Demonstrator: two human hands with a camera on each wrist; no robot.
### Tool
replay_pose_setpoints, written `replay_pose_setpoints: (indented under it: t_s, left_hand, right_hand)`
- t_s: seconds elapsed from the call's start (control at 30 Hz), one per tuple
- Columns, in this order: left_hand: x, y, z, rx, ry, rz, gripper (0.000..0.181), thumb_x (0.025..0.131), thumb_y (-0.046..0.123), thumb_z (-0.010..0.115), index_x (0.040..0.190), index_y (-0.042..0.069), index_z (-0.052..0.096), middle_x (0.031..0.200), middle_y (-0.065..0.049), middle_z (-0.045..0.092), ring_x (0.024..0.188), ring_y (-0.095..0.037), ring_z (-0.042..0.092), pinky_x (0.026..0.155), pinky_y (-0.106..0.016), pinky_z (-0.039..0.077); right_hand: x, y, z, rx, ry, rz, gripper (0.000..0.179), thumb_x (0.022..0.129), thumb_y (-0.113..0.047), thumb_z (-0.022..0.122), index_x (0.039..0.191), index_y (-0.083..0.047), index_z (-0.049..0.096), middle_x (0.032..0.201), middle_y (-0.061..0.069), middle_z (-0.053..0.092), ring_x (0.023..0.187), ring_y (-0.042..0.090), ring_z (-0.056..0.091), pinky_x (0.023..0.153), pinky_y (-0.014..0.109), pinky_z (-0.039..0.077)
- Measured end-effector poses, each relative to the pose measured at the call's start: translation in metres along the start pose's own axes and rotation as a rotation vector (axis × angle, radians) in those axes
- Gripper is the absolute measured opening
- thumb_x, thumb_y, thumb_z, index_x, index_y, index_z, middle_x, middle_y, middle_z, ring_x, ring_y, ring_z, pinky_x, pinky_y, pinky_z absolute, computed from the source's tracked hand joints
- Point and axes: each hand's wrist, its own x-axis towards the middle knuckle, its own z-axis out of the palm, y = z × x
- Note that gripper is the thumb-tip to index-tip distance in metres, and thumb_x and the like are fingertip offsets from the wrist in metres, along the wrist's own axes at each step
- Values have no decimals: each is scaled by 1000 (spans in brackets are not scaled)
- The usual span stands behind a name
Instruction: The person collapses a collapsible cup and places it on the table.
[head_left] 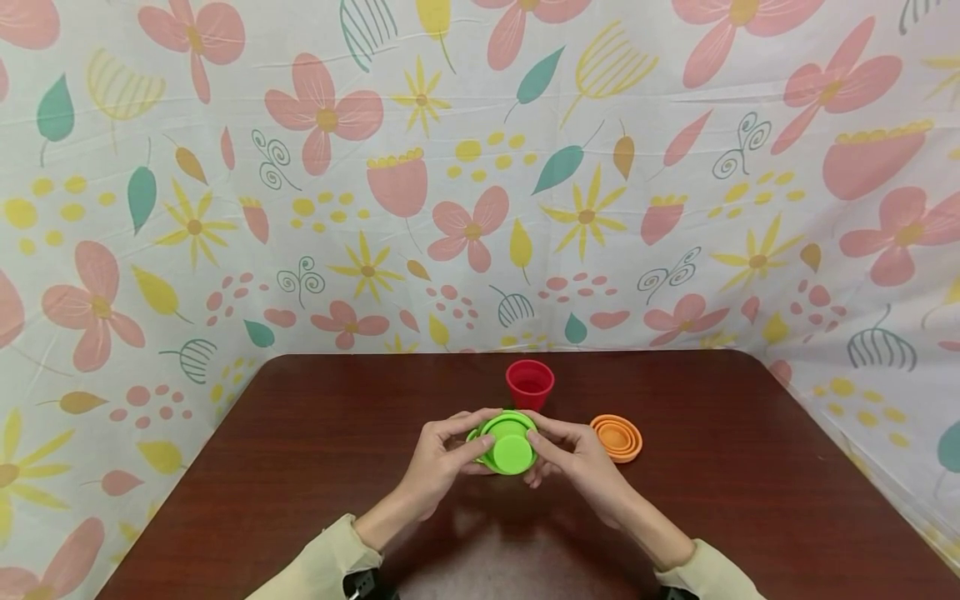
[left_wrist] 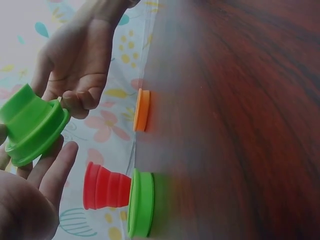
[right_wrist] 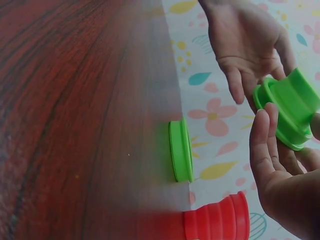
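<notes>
A green collapsible cup (head_left: pixel 512 450), partly folded with its base facing up toward the head camera, is held off the table between both hands. The left hand (head_left: pixel 442 457) pinches its left side, thumb on the near face and fingers behind. On the opposite side the right hand (head_left: pixel 577 458) grips the rim the same way. In the left wrist view the cup (left_wrist: pixel 35 125) shows a stepped wall and a wide rim. Another green cup (right_wrist: pixel 181 150), folded flat, sits on the table; in the head view the left hand mostly hides it.
Behind the hands stands an expanded red cup (head_left: pixel 529 383), mouth upward. To the right lies a flattened orange cup (head_left: pixel 617 438). All rest on a dark brown wooden table (head_left: pixel 315 467), with a flower-patterned cloth (head_left: pixel 480 167) hanging along its back and sides.
</notes>
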Motion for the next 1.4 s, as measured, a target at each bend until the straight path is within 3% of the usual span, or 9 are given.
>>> replay_pose_setpoints:
  t_s: [0.17,0.43,0.77,1.03,1.4]
  left_hand:
    - [0,0,1,14,20,-1,37,103,5,66,139,-5,65,118,-21,64,103,-28,73,78,-61,60]
    - [0,1,2,0,56,-7,36,102,5,69,136,-6,67,116,-18,67,103,-25,71,74,-46,65]
    - [0,0,1,-12,46,19,35,98,1,73,131,-7,70,111,-19,67,97,-24,73,70,-47,65]
    - [1,-2,0,30,43,38,34,94,-2,75,127,-7,72,110,-27,65,88,-23,73,68,-45,65]
    - [0,-1,2,13,40,13,35,91,-7,75,126,-10,72,107,-22,65,85,-22,73,71,-40,65]
  right_hand:
    - [0,0,1,1,9,-6,49,109,-19,62,154,-1,52,106,16,73,73,23,70,72,42,64]
    - [0,-1,2,-7,3,-16,48,108,-18,63,152,-1,54,104,18,74,75,31,72,70,44,65]
    - [0,-2,4,19,30,-38,47,105,-13,66,144,12,56,96,16,75,68,23,72,68,44,65]
    - [0,-1,4,20,36,-71,40,103,-9,67,136,14,62,102,15,75,66,23,72,65,43,65]
    - [0,1,4,20,51,-82,36,99,-5,70,128,16,64,99,16,73,65,22,71,63,41,65]
